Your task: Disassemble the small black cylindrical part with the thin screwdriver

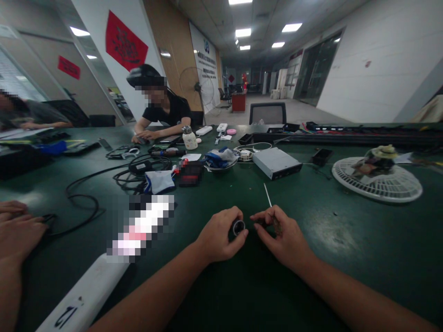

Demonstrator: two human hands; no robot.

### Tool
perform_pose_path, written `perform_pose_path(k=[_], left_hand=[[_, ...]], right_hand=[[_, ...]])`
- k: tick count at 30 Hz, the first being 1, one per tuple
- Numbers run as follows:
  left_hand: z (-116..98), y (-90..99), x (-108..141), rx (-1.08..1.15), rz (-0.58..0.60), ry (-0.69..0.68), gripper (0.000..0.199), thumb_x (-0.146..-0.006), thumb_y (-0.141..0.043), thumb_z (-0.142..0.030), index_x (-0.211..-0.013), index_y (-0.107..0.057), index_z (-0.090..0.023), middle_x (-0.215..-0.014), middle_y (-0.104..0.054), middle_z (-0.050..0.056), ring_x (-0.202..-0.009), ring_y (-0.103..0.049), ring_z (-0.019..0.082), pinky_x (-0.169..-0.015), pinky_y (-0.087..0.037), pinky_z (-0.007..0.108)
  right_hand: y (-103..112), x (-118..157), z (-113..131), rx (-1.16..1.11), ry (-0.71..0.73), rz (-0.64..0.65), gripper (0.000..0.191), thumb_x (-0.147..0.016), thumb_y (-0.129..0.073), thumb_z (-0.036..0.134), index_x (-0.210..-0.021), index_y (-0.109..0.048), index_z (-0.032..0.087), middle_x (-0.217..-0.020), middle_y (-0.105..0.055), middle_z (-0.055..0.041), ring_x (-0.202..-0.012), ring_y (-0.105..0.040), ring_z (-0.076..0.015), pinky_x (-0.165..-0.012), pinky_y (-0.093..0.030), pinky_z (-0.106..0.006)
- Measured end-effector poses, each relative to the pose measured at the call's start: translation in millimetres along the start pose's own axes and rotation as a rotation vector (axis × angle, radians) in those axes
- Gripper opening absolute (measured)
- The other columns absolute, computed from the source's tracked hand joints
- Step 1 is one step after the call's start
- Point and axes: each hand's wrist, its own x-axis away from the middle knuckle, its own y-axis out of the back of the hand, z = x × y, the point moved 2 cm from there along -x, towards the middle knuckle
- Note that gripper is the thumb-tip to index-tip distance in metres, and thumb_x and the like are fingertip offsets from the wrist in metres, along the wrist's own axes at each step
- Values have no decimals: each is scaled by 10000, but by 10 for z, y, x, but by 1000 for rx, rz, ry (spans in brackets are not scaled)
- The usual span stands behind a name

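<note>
Beyond the far edge of the counter [380,244], a long corridor runs back over a pale floor [304,110]. Square lights [243,32] shine from a grey tiled ceiling [263,14]. A white wall [377,69] with dark glass doors [315,69] lines the right side. On the left, a red banner [126,40] hangs beside a wood panel [169,50]. A standing fan [199,87] and a chair [267,113] sit near the counter, with a small red desk [238,101] farther back.

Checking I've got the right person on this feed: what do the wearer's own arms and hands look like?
The left forearm and right forearm are bare, with no sleeve showing. The left hand and right hand are ungloved, and neither wrist shows a watch or band.
</note>
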Motion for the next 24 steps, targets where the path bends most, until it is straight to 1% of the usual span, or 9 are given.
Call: perform_pose_path(k=[4, 8, 10, 14, 19, 22, 24], left_hand=[[-32, 25, -13, 24, 2, -36, 101, -883, -506, -286, -939, -495, -202, -900, -526, 42, -799, -521, 181, -705, -444, 321], [-48, 19, -23, 32, -4, -43, 93, -890, -505, -260, -961, -507, -200, -970, -515, 60, -882, -527, 194, -772, -458, 331], [-50, 9, -25, 33, 7, -43, 91, -888, -508, -242, -968, -516, -198, -984, -516, 60, -887, -528, 191, -777, -459, 326], [-37, -10, -26, 23, 13, -16, 89, -884, -507, -208, -969, -528, -197, -987, -539, 60, -878, -535, 184, -771, -460, 318], [-16, -22, -30, 1, 27, 26, 106, -897, -511, -235, -989, -548, -198, -965, -588, 58, -879, -556, 193, -776, -465, 329], [-6, -28, -35, -15, 39, 57, 107, -900, -528, -248, -993, -555, -201, -964, -606, 48, -889, -568, 196, -758, -461, 324], [-4, -34, -39, -31, 39, 66, 109, -901, -538, -251, -997, -557, -203, -975, -611, 43, -888, -568, 194, -755, -452, 323]], right_hand=[[-4, -5, -18, 10, 7, -15, 204, -898, -560, 166, -810, -398, 253, -965, -747, -69, -942, -720, -222, -795, -567, -370], [-20, -15, -46, 37, -8, 66, 197, -881, -559, 133, -814, -415, 250, -958, -744, -53, -932, -722, -216, -778, -570, -359], [-25, -21, -54, 59, -23, 99, 187, -881, -565, 138, -815, -428, 248, -951, -743, -46, -917, -723, -215, -767, -572, -358], [-29, -32, -64, 76, -41, 109, 185, -892, -569, 152, -812, -433, 248, -942, -743, -43, -930, -726, -219, -788, -573, -370], [-27, -38, -100, 102, -61, 124, 153, -912, -533, 135, -850, -455, 251, -972, -741, -46, -979, -725, -221, -812, -572, -384], [-19, -33, -124, 112, -61, 112, 146, -922, -486, 103, -897, -477, 247, -1029, -732, -64, -1027, -712, -221, -854, -564, -399], [-13, -28, -130, 143, -53, 76, 152, -921, -471, 93, -907, -486, 244, -1050, -716, -70, -1052, -694, -226, -887, -551, -415]])
